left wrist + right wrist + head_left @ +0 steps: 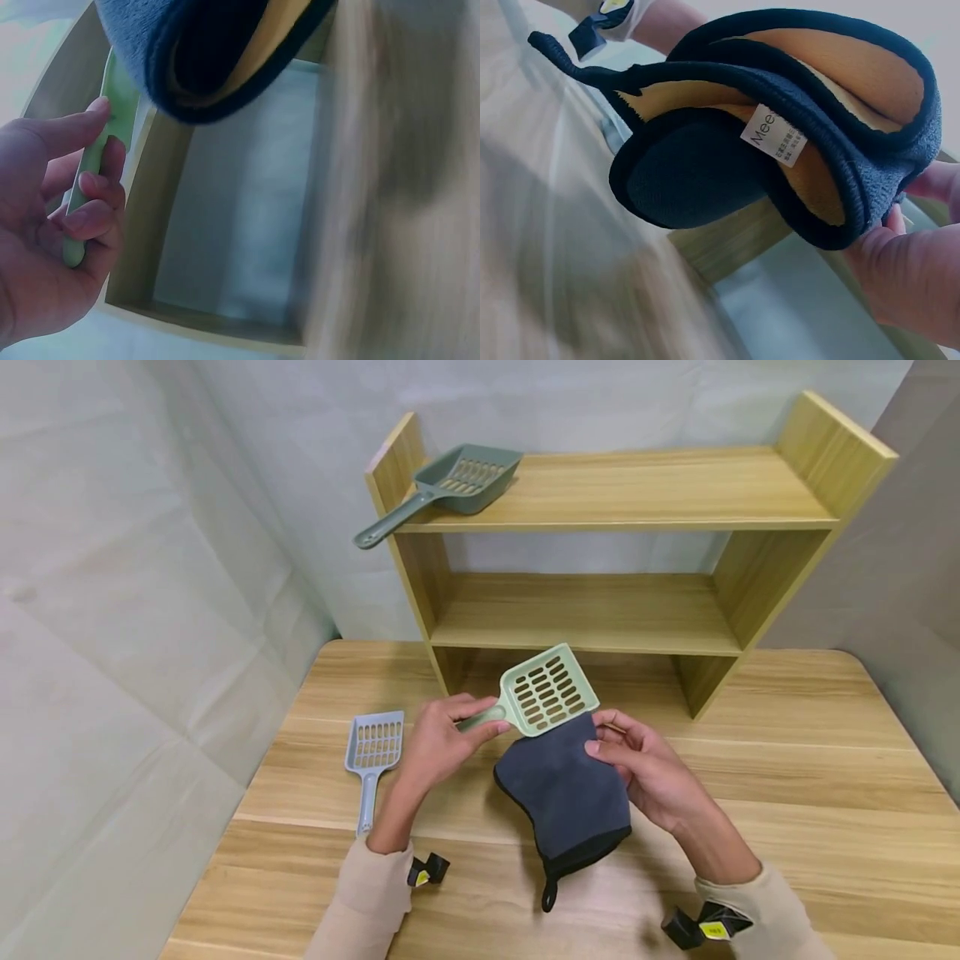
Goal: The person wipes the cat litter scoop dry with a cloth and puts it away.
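Head view: left hand is gripping green scoop, right hand is pinching mitt; blue scoop is lying near the table's left edge.

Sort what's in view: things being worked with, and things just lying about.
In use:
pale green scoop, handle held by the left hand
dark blue cloth mitt, pinched by the right hand

Seemingly just lying about:
blue-grey scoop on the table
dark green scoop atop the wooden shelf
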Demonstrator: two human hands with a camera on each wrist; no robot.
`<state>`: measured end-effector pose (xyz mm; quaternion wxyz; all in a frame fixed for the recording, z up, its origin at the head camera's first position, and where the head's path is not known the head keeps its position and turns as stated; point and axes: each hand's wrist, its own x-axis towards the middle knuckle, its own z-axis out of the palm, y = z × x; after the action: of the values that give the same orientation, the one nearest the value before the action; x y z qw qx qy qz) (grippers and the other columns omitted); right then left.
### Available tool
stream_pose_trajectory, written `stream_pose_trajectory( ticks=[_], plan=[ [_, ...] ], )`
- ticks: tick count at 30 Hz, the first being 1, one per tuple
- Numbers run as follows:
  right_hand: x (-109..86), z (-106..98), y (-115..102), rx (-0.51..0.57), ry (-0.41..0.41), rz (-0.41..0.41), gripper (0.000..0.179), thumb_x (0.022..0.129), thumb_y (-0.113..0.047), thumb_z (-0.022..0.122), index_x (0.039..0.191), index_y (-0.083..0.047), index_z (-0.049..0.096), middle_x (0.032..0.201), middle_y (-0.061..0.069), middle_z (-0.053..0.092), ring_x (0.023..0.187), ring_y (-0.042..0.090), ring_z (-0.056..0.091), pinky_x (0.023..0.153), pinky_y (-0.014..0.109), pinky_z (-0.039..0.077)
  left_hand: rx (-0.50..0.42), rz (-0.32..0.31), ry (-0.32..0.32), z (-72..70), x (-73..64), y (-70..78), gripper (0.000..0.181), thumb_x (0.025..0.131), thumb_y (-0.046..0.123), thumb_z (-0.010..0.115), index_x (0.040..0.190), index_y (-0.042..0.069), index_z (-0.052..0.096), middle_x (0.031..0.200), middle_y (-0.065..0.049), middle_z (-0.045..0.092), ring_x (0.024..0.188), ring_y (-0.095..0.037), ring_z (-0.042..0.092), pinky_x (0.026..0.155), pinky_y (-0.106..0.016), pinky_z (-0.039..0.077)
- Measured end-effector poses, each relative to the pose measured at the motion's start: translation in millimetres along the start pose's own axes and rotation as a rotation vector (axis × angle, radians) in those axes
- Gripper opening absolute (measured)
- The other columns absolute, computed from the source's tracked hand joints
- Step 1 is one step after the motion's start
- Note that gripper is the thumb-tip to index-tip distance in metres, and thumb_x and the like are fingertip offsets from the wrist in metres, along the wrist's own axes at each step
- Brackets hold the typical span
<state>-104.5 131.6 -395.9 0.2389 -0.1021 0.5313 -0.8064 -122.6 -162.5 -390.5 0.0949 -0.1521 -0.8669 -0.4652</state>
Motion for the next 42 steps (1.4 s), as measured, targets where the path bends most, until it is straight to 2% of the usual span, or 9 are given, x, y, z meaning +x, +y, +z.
stream_pose_trajectory(
  ticks=[7, 14, 25, 33, 42],
  plan=[
    [0.8, 8, 7, -0.074, 0.002, 0.037, 0.029, 0.103, 0.001, 0.063, 0.124, -0.018, 0.062, 0.11, -0.006, 0.062, 0.096, 0.007, 0.063, 0.079, 0.018, 0.055, -0.02, 0.024, 0.01, 5.1, 0.1, 2.8, 0.041, 0.087, 0.017, 0.091, 0.124, 0.003, 0.08, 0.104, -0.011, 0.083, 0.077, -0.016, 0.064, 0.067, -0.025, 0.049],
    [3.9, 8, 14, -0.086, -0.114, 0.038, 0.029, 0.103, 0.002, 0.062, 0.124, -0.019, 0.063, 0.105, -0.006, 0.068, 0.091, 0.006, 0.067, 0.077, 0.02, 0.058, -0.013, 0.014, 0.011, 6.4, 0.1, 3.3, 0.04, 0.087, 0.018, 0.091, 0.124, 0.004, 0.081, 0.1, -0.009, 0.082, 0.074, -0.015, 0.062, 0.063, -0.023, 0.046],
    [2.7, 6, 12, -0.122, -0.229, 0.064, 0.031, 0.103, 0.001, 0.061, 0.13, -0.014, 0.063, 0.116, -0.001, 0.071, 0.097, 0.011, 0.072, 0.08, 0.026, 0.062, 0.023, 0.003, 0.001, 5.3, -0.1, 3.1, 0.04, 0.088, 0.019, 0.091, 0.124, 0.006, 0.081, 0.107, -0.01, 0.083, 0.084, -0.018, 0.071, 0.071, -0.025, 0.051],
    [0.5, 3, 7, -0.117, -0.2, 0.061, 0.031, 0.104, 0.0, 0.06, 0.13, -0.016, 0.066, 0.121, -0.004, 0.073, 0.105, 0.011, 0.073, 0.088, 0.027, 0.062, 0.044, 0.001, 0.002, 3.6, 0.6, 3.3, 0.038, 0.087, 0.017, 0.091, 0.122, 0.004, 0.082, 0.112, -0.012, 0.083, 0.093, -0.022, 0.076, 0.078, -0.032, 0.056],
    [-1.4, -1, 1, -0.122, -0.172, 0.081, 0.032, 0.106, -0.003, 0.06, 0.132, -0.02, 0.069, 0.124, -0.002, 0.075, 0.104, 0.014, 0.076, 0.086, 0.029, 0.063, 0.053, -0.048, -0.014, 0.4, 1.4, 3.2, 0.034, 0.088, 0.018, 0.091, 0.12, 0.008, 0.083, 0.116, -0.009, 0.082, 0.1, -0.023, 0.078, 0.084, -0.036, 0.059]
  ],
)
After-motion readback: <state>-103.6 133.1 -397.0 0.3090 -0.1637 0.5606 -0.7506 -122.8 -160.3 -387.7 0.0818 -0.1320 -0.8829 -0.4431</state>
